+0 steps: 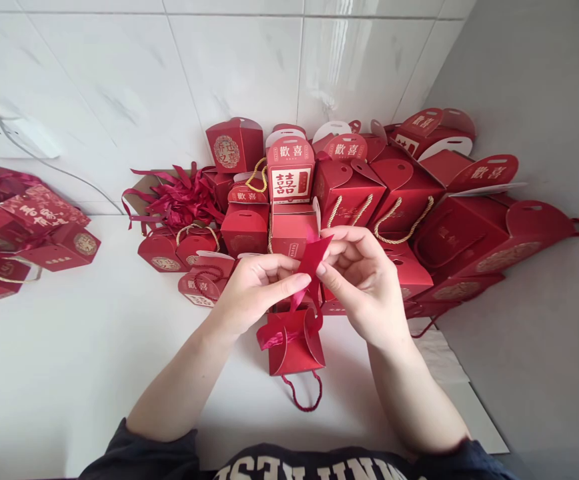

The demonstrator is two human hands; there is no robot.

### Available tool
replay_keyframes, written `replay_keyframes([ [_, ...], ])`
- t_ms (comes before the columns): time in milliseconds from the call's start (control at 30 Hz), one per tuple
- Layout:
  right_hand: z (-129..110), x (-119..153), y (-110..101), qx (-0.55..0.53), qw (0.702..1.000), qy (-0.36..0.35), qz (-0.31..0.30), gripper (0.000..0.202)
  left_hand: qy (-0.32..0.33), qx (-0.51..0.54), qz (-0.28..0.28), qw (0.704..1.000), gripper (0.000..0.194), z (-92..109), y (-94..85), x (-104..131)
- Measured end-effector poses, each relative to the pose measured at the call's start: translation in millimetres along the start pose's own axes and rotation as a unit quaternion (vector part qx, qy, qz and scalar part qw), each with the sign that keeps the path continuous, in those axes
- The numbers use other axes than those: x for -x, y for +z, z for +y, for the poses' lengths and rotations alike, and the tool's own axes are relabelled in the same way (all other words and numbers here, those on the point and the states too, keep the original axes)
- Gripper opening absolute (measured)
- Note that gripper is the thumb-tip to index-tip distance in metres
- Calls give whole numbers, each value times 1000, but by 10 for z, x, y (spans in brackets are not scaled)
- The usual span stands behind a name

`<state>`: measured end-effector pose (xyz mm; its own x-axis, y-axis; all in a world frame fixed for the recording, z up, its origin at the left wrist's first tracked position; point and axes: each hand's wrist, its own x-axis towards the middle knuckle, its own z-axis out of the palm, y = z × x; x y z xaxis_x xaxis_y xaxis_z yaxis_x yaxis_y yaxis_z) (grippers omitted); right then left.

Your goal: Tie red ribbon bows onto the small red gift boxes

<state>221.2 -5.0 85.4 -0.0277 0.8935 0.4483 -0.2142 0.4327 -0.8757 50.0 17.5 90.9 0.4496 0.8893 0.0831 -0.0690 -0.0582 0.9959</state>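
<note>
A red satin ribbon (314, 259) is pinched between my two hands, above a small red gift box (295, 350). My left hand (264, 287) grips it between thumb and forefinger from the left. From the right, my right hand (362, 283) holds it near its upper end with thumb and fingers closed. The ribbon's lower part runs down to the box and across its folded top flaps, with a loop sticking out at the left. A dark red cord handle (307, 403) lies on the table in front of the box.
Many red gift boxes (292, 170) with gold or red cord handles are stacked against the tiled wall. A pile of loose red ribbons (184, 197) sits in an open carton at their left. More boxes (64, 247) stand far left on the white table (94, 353). A grey wall bounds the right.
</note>
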Motion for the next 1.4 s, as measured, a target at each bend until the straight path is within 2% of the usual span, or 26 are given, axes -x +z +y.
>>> replay_keyframes([
  [200,-25,-1,1,-4,1000,-1,5,27,0,16,0,1000,11,-15,28,-11],
  [367,-38,12,-14,12,1000,22,8,16,10,21,33,999,9,-31,48,6],
  [567,-45,8,-15,58,995,76,21,30,30,11,46,998,8,-24,64,27],
  [633,-56,11,-14,68,993,91,12,28,37,-2,49,998,9,-27,62,28],
  [733,-67,19,-19,101,992,81,4,19,34,-24,40,998,13,-45,65,25],
  [900,-48,24,-42,139,989,57,8,19,22,-71,17,997,18,-32,59,37],
  [967,-49,27,-56,147,988,49,5,18,30,-119,-3,992,19,14,10,48],
  [1033,-73,38,-71,150,988,30,11,17,45,-174,-49,982,25,51,-82,50],
  [1133,-154,73,-90,131,991,-15,25,13,62,-213,-186,957,50,-12,-257,12],
  [1233,-257,115,-92,118,991,-49,26,10,64,-208,-321,922,74,-240,-361,-48],
  [1300,-313,139,-84,123,990,-60,23,10,61,-226,-341,910,79,-405,-352,-66],
  [1400,-364,168,-62,131,989,-69,24,11,72,-257,-302,915,73,-561,-270,-40],
])
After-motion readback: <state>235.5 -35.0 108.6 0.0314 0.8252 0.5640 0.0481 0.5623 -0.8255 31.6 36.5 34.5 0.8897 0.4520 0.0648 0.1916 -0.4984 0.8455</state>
